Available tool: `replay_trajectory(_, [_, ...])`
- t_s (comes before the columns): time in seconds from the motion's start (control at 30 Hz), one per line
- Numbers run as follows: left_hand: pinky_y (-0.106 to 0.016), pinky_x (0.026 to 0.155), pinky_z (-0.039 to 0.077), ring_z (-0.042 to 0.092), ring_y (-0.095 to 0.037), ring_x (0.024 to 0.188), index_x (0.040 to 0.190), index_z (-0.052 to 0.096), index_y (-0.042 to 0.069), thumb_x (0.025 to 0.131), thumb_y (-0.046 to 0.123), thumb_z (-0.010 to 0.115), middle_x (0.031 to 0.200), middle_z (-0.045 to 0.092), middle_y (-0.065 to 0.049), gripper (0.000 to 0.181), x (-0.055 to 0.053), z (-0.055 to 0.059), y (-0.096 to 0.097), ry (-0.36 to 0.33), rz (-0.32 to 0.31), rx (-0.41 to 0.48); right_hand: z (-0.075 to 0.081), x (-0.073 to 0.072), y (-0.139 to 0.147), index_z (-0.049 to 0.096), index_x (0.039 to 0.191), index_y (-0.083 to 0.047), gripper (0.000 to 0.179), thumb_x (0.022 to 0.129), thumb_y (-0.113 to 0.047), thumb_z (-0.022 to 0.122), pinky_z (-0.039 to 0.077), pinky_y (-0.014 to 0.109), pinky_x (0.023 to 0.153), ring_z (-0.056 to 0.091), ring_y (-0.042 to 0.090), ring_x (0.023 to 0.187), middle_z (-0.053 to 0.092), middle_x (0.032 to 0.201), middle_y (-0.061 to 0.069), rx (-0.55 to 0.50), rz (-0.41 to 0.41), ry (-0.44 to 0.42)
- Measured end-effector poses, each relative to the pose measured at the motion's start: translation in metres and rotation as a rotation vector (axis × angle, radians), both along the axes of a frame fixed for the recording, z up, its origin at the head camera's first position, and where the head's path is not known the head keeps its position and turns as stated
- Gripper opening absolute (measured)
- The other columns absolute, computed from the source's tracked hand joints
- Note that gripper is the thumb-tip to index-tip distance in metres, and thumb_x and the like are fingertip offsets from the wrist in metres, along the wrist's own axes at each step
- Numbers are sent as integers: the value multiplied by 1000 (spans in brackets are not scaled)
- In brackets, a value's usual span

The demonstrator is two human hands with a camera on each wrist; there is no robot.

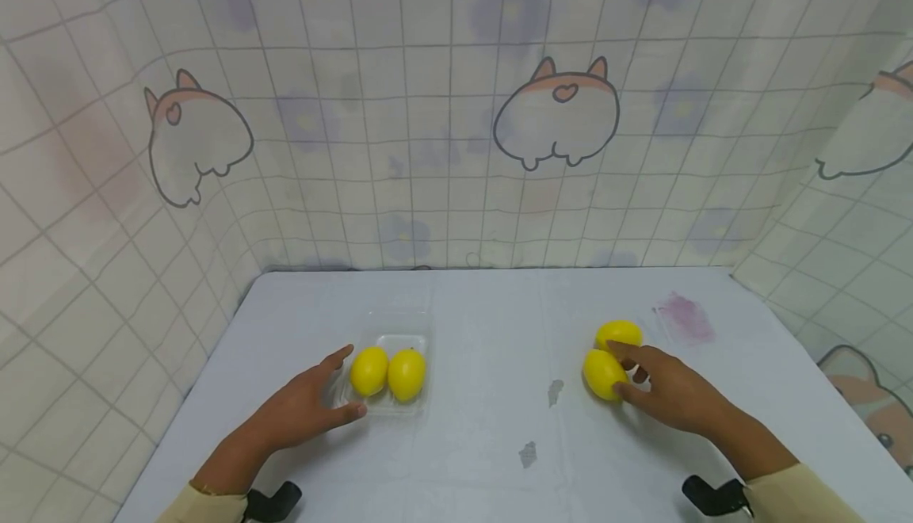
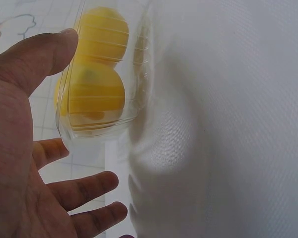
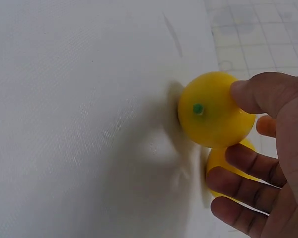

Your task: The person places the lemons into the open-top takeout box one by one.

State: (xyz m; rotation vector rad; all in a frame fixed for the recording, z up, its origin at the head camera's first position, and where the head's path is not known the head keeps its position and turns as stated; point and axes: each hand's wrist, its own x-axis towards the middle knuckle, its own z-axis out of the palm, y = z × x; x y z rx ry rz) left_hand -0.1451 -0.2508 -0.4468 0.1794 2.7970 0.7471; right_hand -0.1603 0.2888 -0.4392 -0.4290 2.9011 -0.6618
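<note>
Clear plastic forms the box left of the frame's lower centre; its raised walls presumably keep the two lemons inside from rolling over the white surface. Both lie side by side, an arrangement that suits the box's narrow width. The left hand flanks the box on its left, thumb and fingers spread well apart and gripping nothing; the left wrist view shows the thumb over the box's edge, a posture suited to steadying it, though contact cannot be confirmed. In the lower right of the frame, a near lemon and a far lemon rest outside the box, close together. The right hand lies over their right side: its thumb is against the near lemon and its bent index finger on the opposite side, between the two fruits, so the near one appears pinched, how firmly cannot be told. The other fingers lie beside the far lemon, probably because the pair leaves little room; whether they touch it is unclear.
</note>
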Motion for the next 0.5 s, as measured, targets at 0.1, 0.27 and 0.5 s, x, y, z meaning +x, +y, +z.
replay_trajectory(0.1, [-69,111,33,36,-46,144,163,29,18,81,68,76,161,36,-19,107,0,0,0,6,-1,0,0,-1,-2,54,150,-18,65,92,-38,77,50,32,70,58,19,95,64,114,1,10,10,-19])
replay_trajectory(0.27, [-69,110,33,37,-46,144,163,29,18,81,67,76,161,36,-19,106,1,0,0,17,-7,4,1,-2,-8,56,148,-18,70,86,-39,82,51,32,72,57,18,94,64,112,-1,24,14,-32])
replay_trajectory(0.5, [-69,110,34,38,-46,143,163,29,18,82,66,76,161,37,-19,105,1,2,0,16,-7,5,-2,-4,-12,57,145,-15,79,78,-42,89,50,32,70,57,18,92,63,110,-2,18,-1,-36])
